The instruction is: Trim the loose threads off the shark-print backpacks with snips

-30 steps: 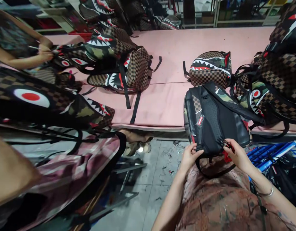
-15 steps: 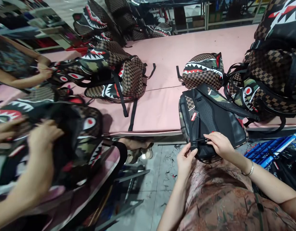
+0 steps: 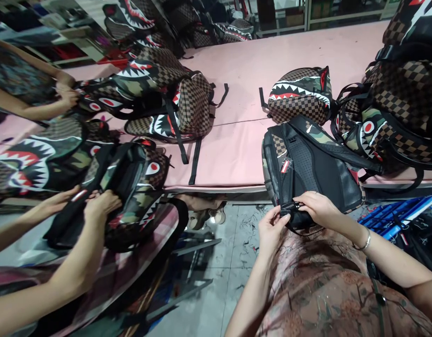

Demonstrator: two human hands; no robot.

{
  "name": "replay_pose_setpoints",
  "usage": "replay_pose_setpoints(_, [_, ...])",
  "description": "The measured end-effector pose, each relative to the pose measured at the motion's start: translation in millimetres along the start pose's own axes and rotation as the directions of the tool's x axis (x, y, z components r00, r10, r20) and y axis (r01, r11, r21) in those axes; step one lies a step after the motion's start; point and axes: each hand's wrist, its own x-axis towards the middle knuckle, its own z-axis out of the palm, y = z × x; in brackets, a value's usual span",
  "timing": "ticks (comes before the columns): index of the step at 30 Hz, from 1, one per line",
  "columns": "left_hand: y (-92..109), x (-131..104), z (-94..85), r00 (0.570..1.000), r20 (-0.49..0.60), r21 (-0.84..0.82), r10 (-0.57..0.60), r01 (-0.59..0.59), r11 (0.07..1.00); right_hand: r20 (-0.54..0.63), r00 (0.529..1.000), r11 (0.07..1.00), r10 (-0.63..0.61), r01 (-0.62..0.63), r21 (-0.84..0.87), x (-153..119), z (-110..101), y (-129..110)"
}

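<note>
A black-backed backpack (image 3: 337, 187) with checkered and camouflage trim lies back side up at the near table edge, its lower end toward me. My left hand (image 3: 272, 229) pinches a black webbing strap (image 3: 286, 208) at the bag's lower left corner. Close beside it, my right hand (image 3: 316, 208) is closed on a small dark tool that looks like thread snips (image 3: 297, 204), its tip toward the strap. The fingers partly hide the tool. A red and white tag (image 3: 286, 164) hangs on the bag's back panel.
A checkered shark-mouth backpack (image 3: 300, 96) lies behind mine on the pink table (image 3: 237, 154). More bags (image 3: 405, 107) are piled right. At left, a co-worker's hands (image 3: 101, 206) handle another backpack (image 3: 145, 201); another person's hands (image 3: 66, 93) work farther back. A blue crate (image 3: 387, 215) stands low right.
My right hand has brought the small tool closer to the strap and my left fingers. The co-worker at left has shifted their bag, and their hands moved right.
</note>
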Motion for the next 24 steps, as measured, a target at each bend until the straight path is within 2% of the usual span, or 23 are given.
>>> replay_pose_setpoints(4, [2.6, 0.2, 1.3, 1.0, -0.003, 0.0, -0.014, 0.014, 1.0, 0.016, 1.0, 0.999, -0.011, 0.011, 0.037, 1.6, -2.7, 1.8])
replay_pose_setpoints(10, [0.9, 0.7, 2.1, 1.0, 0.008, -0.012, -0.028, 0.028, 1.0, -0.041, 0.999, 0.997, 0.001, -0.004, -0.074, 2.4, 1.2, -5.3])
replay_pose_setpoints(16, [13.8, 0.8, 4.2, 0.999, -0.017, -0.066, -0.051, 0.05, 0.997, -0.122, 0.992, 1.0, 0.018, -0.016, 0.018, -0.4, -2.8, 3.1])
replay_pose_setpoints(24, [14.0, 0.4, 3.8, 0.996, 0.001, -0.15, -0.094, 0.093, 0.984, -0.041, 0.998, 0.994, -0.041, 0.037, -0.104, -1.9, -9.3, 2.2])
